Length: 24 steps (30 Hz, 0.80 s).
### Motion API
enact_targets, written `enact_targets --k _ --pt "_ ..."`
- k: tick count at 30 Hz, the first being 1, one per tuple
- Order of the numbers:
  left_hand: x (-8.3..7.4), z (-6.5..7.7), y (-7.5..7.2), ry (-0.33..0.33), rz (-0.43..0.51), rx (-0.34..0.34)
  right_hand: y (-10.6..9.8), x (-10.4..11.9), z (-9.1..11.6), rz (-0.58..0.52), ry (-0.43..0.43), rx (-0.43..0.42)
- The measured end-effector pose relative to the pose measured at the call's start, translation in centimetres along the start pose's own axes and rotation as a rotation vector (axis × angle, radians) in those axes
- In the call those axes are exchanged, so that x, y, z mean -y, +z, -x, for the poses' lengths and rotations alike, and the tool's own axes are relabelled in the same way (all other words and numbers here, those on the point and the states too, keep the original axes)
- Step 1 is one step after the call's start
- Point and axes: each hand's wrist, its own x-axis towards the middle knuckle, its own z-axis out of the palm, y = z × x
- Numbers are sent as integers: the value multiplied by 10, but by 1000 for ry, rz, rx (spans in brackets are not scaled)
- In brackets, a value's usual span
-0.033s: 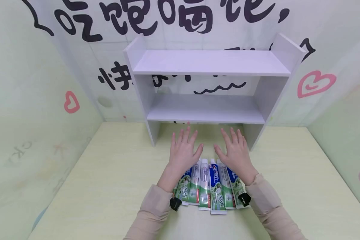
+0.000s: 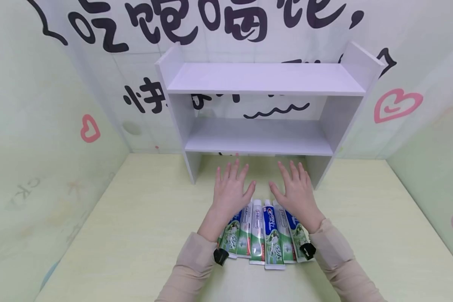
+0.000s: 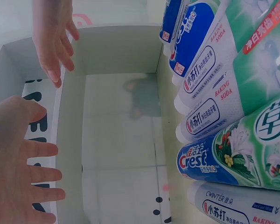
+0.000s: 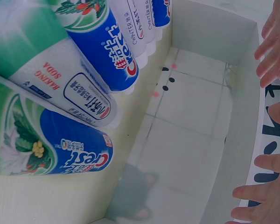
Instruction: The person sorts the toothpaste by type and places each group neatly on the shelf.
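Note:
In the head view, my left hand point(image 2: 228, 195) hovers with fingers spread over the upper left end of a row of toothpaste tubes. My right hand point(image 2: 298, 195), also spread and holding nothing, is above the row's right end. Several tubes lie side by side, caps away from me. Among them are a blue and green Crest toothpaste tube point(image 2: 273, 239) and a white and green baking soda toothpaste tube point(image 2: 257, 235). Both wrist views show the tubes close up, including a Crest tube point(image 3: 238, 149) and a baking soda tube point(image 4: 65, 88). The forearms hide parts of the outer tubes.
A white two-tier shelf point(image 2: 264, 79) stands at the back of the pale table point(image 2: 143, 235), just beyond my fingertips. Its lower board point(image 2: 258, 136) sits above an open space at table level. Printed walls point(image 2: 41, 147) enclose the left, right and back sides.

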Motion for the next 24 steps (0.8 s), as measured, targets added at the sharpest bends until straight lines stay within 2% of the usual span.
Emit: enact_targets --k 8,14,18,24 --pt "1 4 -3 5 1 8 -3 1 4 -18 11 2" --pt "2 4 -5 14 25 -18 -4 -1 4 -35 3 -18" --pt "4 3 -5 22 55 -82 -5 -2 3 -77 7 -40" --pt "9 2 -5 33 118 -241 -5 -6 3 -198 34 -42"
